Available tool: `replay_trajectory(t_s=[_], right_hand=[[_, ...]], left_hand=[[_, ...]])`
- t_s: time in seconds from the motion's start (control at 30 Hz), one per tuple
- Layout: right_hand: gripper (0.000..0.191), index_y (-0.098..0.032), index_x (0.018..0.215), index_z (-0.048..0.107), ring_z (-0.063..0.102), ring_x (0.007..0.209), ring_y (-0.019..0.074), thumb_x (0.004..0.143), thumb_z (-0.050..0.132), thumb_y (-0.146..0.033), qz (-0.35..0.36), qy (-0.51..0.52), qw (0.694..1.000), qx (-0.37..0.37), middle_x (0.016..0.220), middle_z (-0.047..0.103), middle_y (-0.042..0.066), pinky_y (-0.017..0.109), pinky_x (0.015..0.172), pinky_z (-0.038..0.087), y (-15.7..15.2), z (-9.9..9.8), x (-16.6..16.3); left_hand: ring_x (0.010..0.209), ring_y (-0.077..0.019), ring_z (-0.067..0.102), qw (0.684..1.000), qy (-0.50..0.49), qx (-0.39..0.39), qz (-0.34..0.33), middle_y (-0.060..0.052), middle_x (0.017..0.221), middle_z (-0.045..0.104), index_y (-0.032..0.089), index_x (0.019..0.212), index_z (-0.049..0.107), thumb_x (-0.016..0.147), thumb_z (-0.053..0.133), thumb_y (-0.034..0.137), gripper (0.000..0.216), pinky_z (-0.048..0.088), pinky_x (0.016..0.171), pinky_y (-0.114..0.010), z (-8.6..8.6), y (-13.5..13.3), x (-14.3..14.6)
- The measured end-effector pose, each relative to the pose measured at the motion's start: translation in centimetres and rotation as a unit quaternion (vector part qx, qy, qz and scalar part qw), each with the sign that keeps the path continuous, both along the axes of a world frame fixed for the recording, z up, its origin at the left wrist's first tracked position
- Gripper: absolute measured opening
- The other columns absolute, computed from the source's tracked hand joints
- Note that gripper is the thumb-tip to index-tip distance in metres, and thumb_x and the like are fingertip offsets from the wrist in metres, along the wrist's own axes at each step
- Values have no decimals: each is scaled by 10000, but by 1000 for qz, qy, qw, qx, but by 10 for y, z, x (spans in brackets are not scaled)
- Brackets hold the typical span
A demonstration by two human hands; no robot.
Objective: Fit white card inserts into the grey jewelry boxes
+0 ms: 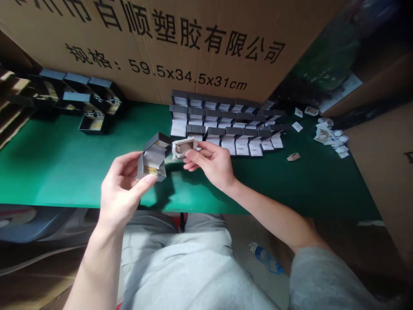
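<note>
Your left hand (121, 185) is holding a small dark box (154, 156) with its lid up. Your fingers curl around it, with your thumb at the near edge. The box is tilted above the near part of the green table (64, 168), and something yellow shows inside.

Your right hand (213, 165) pinches a little pale tray (185, 147) between thumb and fingers. The tray is just to the right of the box's lid; you can't tell if they touch.

Behind your right hand, lots of open boxes with white insides (230, 135) stand in rows. More dark boxes (92, 123) sit at the far left. On the right lie a messy white pile (329, 135) and one small loose piece (293, 157). A big cardboard box (155, 54) with black writing stands at the far side.
</note>
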State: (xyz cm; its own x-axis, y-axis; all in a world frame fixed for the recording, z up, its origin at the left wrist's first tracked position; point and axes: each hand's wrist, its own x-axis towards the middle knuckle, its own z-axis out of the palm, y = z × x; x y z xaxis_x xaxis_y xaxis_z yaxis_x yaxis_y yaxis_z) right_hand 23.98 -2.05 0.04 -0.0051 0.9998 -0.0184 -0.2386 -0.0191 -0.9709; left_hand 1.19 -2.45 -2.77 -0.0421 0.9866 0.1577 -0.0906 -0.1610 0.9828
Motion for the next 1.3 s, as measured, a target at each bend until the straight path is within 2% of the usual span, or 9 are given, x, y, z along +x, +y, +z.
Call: replay_trajectory(t_s=[0.1, 0.2, 0.47, 0.63, 0.73, 0.83, 0.97, 1.1, 1.3], right_hand=[[558, -171, 930, 737, 673, 487, 119, 700, 900, -652, 11, 4, 1000, -28, 637, 726, -12, 195, 424, 512, 0, 7, 4], [557, -168, 883, 723, 622, 443, 96, 701, 889, -667, 14, -5, 999, -41, 601, 698, -20, 183, 384, 440, 0, 7, 4], [466, -219, 1091, 675, 760, 651, 152, 748, 905, -433, 110, 40, 993, -21, 859, 806, -2, 222, 526, 601, 1, 4, 2], [418, -238, 1147, 603, 786, 695, 150, 854, 839, -420, 200, 62, 977, -29, 1013, 829, 33, 231, 591, 643, -1, 4, 5], [428, -240, 1138, 582, 766, 627, 141, 858, 839, -439, 228, 57, 971, -48, 997, 827, 35, 225, 553, 629, -1, 1, 2], [416, -233, 1138, 618, 743, 590, 130, 850, 840, -436, 212, 35, 975, -46, 929, 806, 15, 216, 534, 611, -1, -6, -3], [316, -221, 1119, 703, 691, 586, 102, 855, 810, -359, 139, -56, 989, 3, 892, 750, -3, 206, 522, 580, -2, -14, -6], [253, -221, 1115, 755, 702, 857, 132, 864, 750, -239, 71, -189, 970, 132, 1082, 716, 44, 204, 639, 592, -4, -15, -2], [375, -223, 1277, 726, 670, 1006, 163, 915, 744, -322, 111, -261, 938, 200, 1187, 642, 74, 246, 726, 639, -8, -12, 0]], left_hand=[[1048, -175, 748, 1000, 7, -5, 4, -54, 1154, 787, 229, 1179, 753, 665, 994, 290, 571, 608, 798, -179, 0, 0, 1], [1067, -194, 744, 1000, 15, -10, 6, -68, 1167, 781, 216, 1182, 741, 671, 992, 308, 577, 612, 809, -197, 1, -1, 0], [1112, -200, 732, 1000, 11, -12, 3, -83, 1208, 765, 210, 1245, 701, 687, 985, 303, 633, 606, 858, -205, 0, 1, -1], [969, -172, 759, 999, -14, -24, -29, -74, 1097, 785, 211, 1226, 672, 668, 998, 293, 652, 621, 804, -200, 7, 2, 4], [945, -190, 772, 998, -8, -30, -63, -92, 1093, 789, 208, 1198, 664, 663, 999, 296, 637, 642, 783, -228, 11, 1, 5], [999, -209, 776, 997, -5, -31, -72, -107, 1132, 786, 204, 1180, 663, 648, 1007, 289, 639, 650, 790, -233, 12, 2, 5], [1074, -238, 766, 999, 0, -30, -40, -108, 1158, 778, 210, 1184, 675, 620, 1019, 296, 666, 654, 807, -243, 10, 2, 5], [1061, -220, 765, 1000, -5, -28, -10, -82, 1099, 778, 215, 1174, 682, 604, 1023, 280, 668, 651, 818, -226, 10, 1, 6], [1170, -293, 739, 1000, 5, -28, -1, -87, 1136, 770, 238, 1170, 691, 603, 1010, 273, 651, 673, 831, -286, 10, 1, 6]])
